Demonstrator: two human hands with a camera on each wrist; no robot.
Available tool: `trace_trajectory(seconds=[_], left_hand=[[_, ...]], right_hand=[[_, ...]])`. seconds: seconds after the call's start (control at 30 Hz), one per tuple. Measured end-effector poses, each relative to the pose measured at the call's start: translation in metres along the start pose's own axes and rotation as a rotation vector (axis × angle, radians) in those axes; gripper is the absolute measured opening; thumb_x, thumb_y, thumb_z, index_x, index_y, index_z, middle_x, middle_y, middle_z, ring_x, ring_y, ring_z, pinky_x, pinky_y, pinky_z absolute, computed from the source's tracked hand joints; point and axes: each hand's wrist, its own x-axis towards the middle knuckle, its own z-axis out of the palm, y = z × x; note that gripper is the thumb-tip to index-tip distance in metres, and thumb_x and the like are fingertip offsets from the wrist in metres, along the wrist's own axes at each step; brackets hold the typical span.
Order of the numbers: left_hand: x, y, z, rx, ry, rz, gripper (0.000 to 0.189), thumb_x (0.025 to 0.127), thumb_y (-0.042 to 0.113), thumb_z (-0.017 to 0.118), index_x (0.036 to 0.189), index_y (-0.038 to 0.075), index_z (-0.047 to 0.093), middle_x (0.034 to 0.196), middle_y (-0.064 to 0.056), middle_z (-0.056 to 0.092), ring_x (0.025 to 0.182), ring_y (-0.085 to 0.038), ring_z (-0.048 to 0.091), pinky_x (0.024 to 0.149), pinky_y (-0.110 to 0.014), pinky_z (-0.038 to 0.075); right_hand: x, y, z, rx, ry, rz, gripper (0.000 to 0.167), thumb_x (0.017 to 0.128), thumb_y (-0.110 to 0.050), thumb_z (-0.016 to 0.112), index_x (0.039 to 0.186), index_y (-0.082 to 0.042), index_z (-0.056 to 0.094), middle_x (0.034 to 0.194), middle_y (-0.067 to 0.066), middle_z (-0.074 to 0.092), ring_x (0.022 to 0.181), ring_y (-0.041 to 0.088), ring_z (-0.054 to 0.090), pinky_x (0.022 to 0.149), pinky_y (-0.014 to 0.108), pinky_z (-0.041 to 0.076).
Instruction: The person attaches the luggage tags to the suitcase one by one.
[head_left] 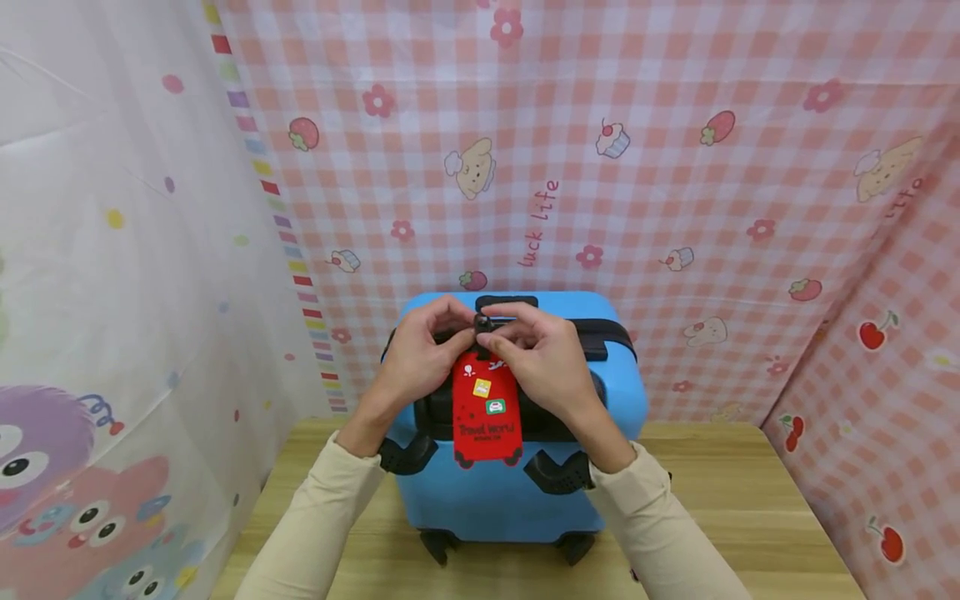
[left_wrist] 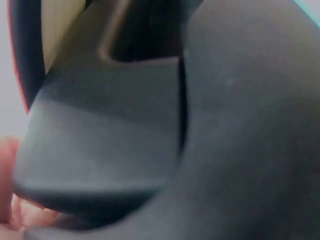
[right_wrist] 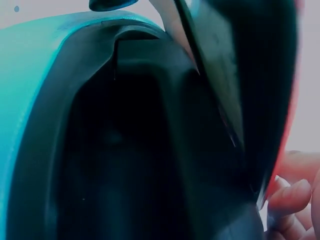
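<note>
Red luggage tag (head_left: 487,446), right in front of the blue suitcase (head_left: 498,504)!
Left hand (head_left: 418,354) and right hand (head_left: 553,364) both pinch the black strap (head_left: 482,325) at its top, fingertips close together, the tag hanging just below.

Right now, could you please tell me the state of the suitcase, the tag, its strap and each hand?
Blue suitcase: upright on the wooden table, seemingly closed.
Red tag: hanging, printed side showing in the head view.
Black strap: pinched; whether it is fastened, I cannot tell.
Left hand: pinching the strap.
Right hand: pinching the strap.
</note>
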Motion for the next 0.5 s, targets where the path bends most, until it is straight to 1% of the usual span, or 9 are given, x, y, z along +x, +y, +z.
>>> trace_trajectory(seconds=[0.13,0.23,0.33,0.4,0.5], left_hand=[[0.0005,-0.0002,0.0017,-0.031,0.03,-0.031,0.009,0.094,0.004,0.066,0.103,0.004,0.067,0.1,-0.01,0.075,0.094,-0.02,0.07,0.09,-0.036,0.055],[0.0005,-0.0003,0.0022,-0.048,0.049,-0.062,0.012,0.093,0.005,0.068,0.105,0.003,0.066,0.099,-0.011,0.075,0.092,-0.02,0.071,0.085,-0.032,0.056],[0.0004,0.0003,0.0014,-0.063,0.054,-0.082,0.017,0.092,0.006,0.068,0.109,0.004,0.064,0.099,-0.011,0.076,0.092,-0.019,0.071,0.081,-0.028,0.056],[0.0002,0.0006,0.0005,-0.085,0.049,-0.085,0.02,0.093,0.006,0.068,0.112,0.004,0.063,0.101,-0.012,0.076,0.091,-0.018,0.071,0.079,-0.026,0.056],[-0.0001,0.0012,-0.0009,-0.119,0.036,-0.058,0.019,0.094,0.005,0.065,0.113,0.002,0.064,0.102,-0.014,0.075,0.09,-0.017,0.071,0.079,-0.027,0.057]], right_hand=[[0.001,0.0,0.0019,-0.035,0.031,0.001,0.032,0.09,-0.012,0.074,0.121,-0.006,0.069,0.085,0.008,0.075,0.055,0.016,0.053,0.049,0.027,0.038],[0.0008,0.0015,0.0032,-0.076,0.049,-0.017,0.033,0.089,-0.011,0.074,0.121,-0.003,0.07,0.086,0.009,0.075,0.054,0.015,0.053,0.048,0.026,0.039],[0.0005,0.0025,0.0041,-0.103,0.059,-0.035,0.034,0.088,-0.01,0.075,0.12,0.0,0.07,0.086,0.01,0.075,0.054,0.014,0.054,0.048,0.026,0.041],[0.0005,0.0023,0.0043,-0.104,0.059,-0.039,0.035,0.088,-0.01,0.075,0.12,0.001,0.07,0.086,0.01,0.075,0.056,0.013,0.056,0.048,0.026,0.043],[0.0008,0.0022,0.0045,-0.11,0.062,-0.039,0.034,0.087,-0.01,0.076,0.12,0.0,0.07,0.085,0.009,0.075,0.057,0.012,0.057,0.049,0.025,0.044]])
